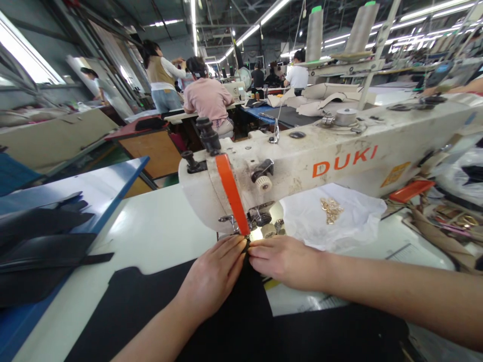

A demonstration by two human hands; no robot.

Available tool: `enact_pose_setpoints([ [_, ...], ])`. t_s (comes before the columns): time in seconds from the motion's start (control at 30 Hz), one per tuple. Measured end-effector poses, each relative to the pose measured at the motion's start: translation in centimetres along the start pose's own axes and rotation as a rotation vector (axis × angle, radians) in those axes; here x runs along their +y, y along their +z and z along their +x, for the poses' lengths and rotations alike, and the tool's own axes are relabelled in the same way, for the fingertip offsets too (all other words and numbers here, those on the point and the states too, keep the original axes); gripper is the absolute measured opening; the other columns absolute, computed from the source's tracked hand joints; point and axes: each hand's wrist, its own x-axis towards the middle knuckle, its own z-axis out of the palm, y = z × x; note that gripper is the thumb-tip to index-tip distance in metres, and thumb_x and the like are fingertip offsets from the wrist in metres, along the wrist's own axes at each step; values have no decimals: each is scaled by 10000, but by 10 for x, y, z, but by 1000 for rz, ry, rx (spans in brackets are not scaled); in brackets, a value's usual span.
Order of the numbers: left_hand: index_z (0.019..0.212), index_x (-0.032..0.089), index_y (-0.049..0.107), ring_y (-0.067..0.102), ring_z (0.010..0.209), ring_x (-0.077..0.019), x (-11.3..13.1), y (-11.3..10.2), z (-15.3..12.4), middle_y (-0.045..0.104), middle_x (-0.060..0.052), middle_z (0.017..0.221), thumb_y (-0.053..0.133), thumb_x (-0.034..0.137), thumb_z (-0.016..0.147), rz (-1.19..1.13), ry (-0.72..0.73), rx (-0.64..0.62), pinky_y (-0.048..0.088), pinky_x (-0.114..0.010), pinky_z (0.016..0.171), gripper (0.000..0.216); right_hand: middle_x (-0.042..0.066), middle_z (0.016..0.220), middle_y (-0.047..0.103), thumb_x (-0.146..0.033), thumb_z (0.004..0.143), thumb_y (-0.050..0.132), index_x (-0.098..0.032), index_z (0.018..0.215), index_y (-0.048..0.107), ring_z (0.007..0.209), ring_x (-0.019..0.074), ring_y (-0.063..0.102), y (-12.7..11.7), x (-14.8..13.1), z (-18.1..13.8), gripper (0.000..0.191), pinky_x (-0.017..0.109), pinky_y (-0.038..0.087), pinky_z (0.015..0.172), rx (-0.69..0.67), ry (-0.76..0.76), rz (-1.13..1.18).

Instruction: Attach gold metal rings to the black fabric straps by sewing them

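A large black fabric piece (158, 301) lies on the white table, running under the needle of a white DUKI sewing machine (302, 156). My left hand (215, 274) rests flat on the fabric, fingers together, tips at the presser foot (260, 223). My right hand (285, 259) comes in from the right, fingers pressed together, pinching the fabric edge right below the needle. The fingertips of both hands almost touch. An orange strip (232, 193) hangs down the machine's head just above them.
Black cut pieces (41, 241) are stacked on a blue side table at left. White cloth with small gold metal fittings (332, 208) lies behind the machine. An orange tray (411, 190) and clutter sit at right. Other workers sit at machines further back.
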Motion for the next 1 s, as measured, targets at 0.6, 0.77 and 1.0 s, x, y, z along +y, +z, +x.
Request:
enact_pose_setpoints([
  [0.6, 1081, 79, 618, 630, 1042, -217, -2, 0, -3, 678, -138, 1090, 443, 168, 908, 22, 24, 28, 541, -356, 911, 261, 68, 1048, 639, -135, 954, 386, -135, 922, 604, 1062, 165, 541, -2, -3, -1, 221, 278, 470, 881, 11, -1, 7],
  [0.77, 1075, 69, 623, 639, 1023, -220, -3, 1, -3, 680, -145, 1084, 454, 170, 902, 17, 34, 39, 539, -345, 911, 262, 66, 1014, 636, -134, 955, 379, -138, 904, 594, 1026, 164, 547, 3, -1, -1, 221, 284, 467, 877, 23, -8, 5],
  [1.0, 1073, 82, 622, 648, 1002, -215, -6, 3, -4, 689, -131, 1061, 442, 185, 907, 35, 42, 46, 545, -348, 902, 266, 59, 999, 634, -136, 954, 377, -137, 895, 592, 1001, 162, 549, 2, 0, 3, 223, 268, 462, 874, 8, -6, -14],
])
